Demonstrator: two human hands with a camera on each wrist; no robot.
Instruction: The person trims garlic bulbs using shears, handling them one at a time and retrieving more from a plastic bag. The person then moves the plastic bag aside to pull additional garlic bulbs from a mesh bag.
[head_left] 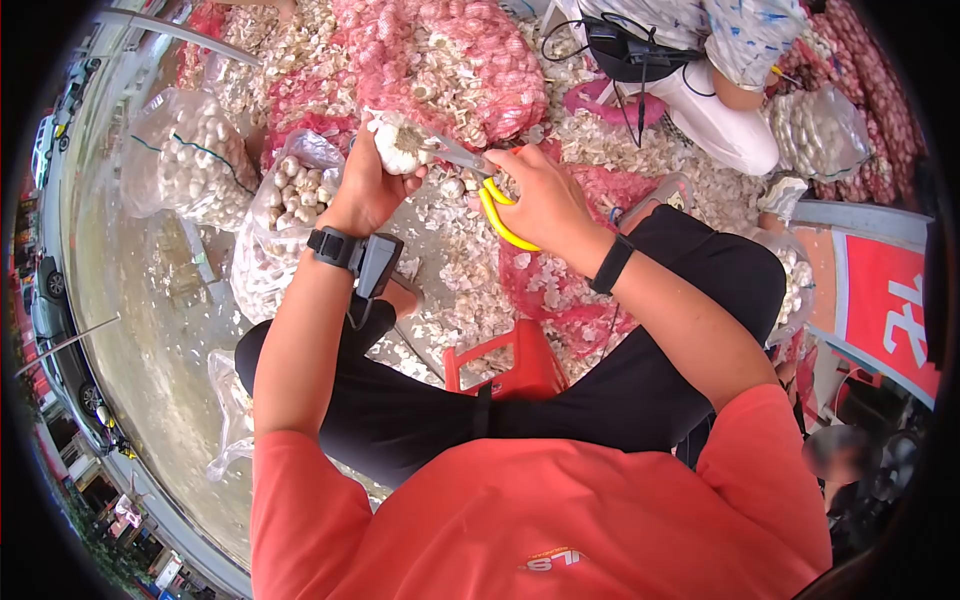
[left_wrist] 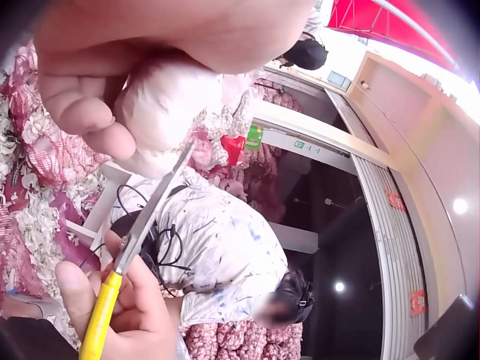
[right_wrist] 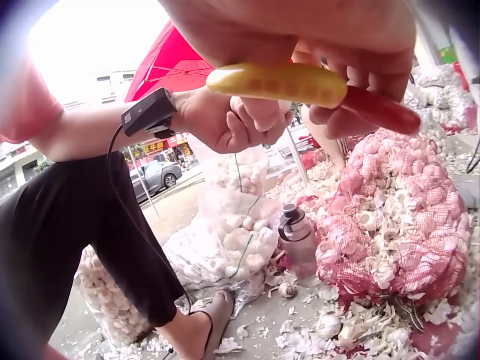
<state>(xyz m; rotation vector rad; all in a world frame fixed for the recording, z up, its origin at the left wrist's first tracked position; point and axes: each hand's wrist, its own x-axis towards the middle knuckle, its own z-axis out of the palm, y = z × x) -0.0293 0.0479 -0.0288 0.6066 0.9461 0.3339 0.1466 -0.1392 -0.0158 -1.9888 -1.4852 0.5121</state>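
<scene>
Left hand [head_left: 368, 190] fingers clenched round garlic bulb [head_left: 400, 145], above the littered floor | right hand [head_left: 545, 200] gripped yellow-handled scissors [head_left: 490, 195] | left wrist view alone showed blade touching bulb | right wrist view alone showed bottle [right_wrist: 298, 238] beside red net sack [right_wrist: 394, 217].

Down on the floor [head_left: 150, 330], garlic skins [head_left: 450, 270] lie scattered at centre frame, red mesh sacks of garlic [head_left: 440, 60] pile up top, clear bags of peeled cloves [head_left: 195, 165] sit upper left, a red stool [head_left: 505, 365] stands mid-frame.
</scene>
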